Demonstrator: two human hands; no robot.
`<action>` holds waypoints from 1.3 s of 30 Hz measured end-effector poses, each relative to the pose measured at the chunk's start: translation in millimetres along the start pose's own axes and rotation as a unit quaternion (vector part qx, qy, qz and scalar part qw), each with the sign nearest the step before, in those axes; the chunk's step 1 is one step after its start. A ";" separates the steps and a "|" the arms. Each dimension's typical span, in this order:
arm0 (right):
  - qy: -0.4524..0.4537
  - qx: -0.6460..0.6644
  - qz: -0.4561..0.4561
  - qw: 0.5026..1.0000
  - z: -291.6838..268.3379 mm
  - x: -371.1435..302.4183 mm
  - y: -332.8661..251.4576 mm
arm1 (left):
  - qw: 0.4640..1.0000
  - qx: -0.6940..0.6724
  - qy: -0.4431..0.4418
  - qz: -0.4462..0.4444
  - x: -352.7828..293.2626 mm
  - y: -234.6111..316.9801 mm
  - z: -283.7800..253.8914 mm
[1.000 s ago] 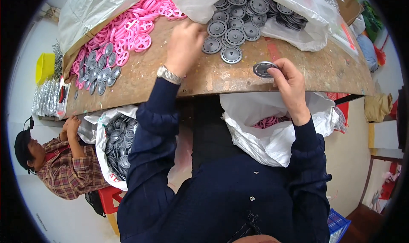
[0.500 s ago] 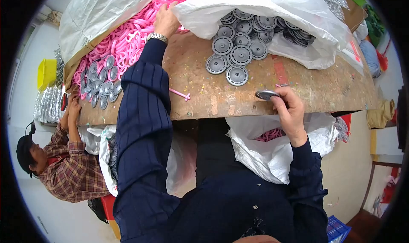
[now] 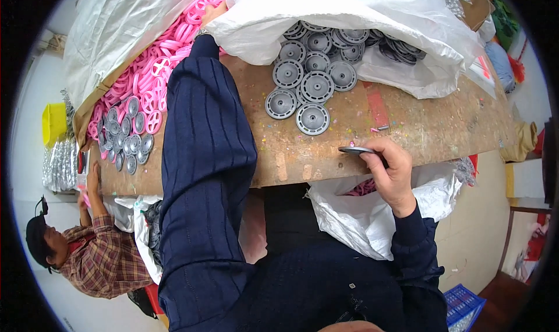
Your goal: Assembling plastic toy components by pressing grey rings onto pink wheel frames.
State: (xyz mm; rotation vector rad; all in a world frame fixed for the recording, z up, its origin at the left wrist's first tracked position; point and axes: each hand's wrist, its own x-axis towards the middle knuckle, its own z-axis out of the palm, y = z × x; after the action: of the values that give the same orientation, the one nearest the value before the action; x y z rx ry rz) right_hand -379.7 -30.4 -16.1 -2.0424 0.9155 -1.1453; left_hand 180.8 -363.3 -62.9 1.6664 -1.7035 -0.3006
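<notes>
My right hand (image 3: 393,175) pinches a grey plastic wheel disc (image 3: 356,150) edge-on over the table's near edge. A tiny pink bit shows just above the disc; I cannot tell whether it touches it. Far across the table, my left hand (image 3: 214,14) reaches into a heap of pink plastic wheel rings (image 3: 154,67), beside the edge of a white sack (image 3: 250,26). Its fingers are largely hidden among the rings and the sack. Several grey wheel discs (image 3: 317,87) spill from the sack's mouth between my hands. A short pin-like piece (image 3: 379,128) lies beyond my right hand.
The worn wooden table (image 3: 273,140) curves across the view. More grey discs (image 3: 125,135) lie beside the pink heap. An open white sack (image 3: 361,221) with pink parts hangs below the near edge. A co-worker in a plaid shirt (image 3: 108,256) works at the left, near a yellow bin (image 3: 53,124).
My left hand has gone deeper into the pink heap, beside the sack's edge. My right hand still holds the disc, now turned more edge-on. The view has shifted slightly.
</notes>
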 end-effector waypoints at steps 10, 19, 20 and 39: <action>-0.015 0.039 -0.024 0.999 0.1 -1.3 -8.8 | 0.993 0.075 0.031 0.083 -51.5 -12.5 -72.8; 0.008 0.022 0.005 1.000 4.9 -0.9 -7.2 | 0.933 0.332 -0.088 0.106 -173.6 158.8 -42.9; 0.008 0.023 0.005 1.000 5.1 -0.1 -8.5 | 0.956 0.283 -0.072 -0.005 -191.1 162.6 -45.6; 0.016 0.005 0.035 0.999 6.7 -4.0 0.7 | 0.926 0.320 0.045 -0.196 -230.2 76.6 -138.3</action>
State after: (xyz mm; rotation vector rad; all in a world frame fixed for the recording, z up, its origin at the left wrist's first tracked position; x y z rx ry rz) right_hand -375.5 -26.4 -21.3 -1.9740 0.9856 -1.1455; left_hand 186.2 -93.2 7.8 2.4618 -1.4676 0.1805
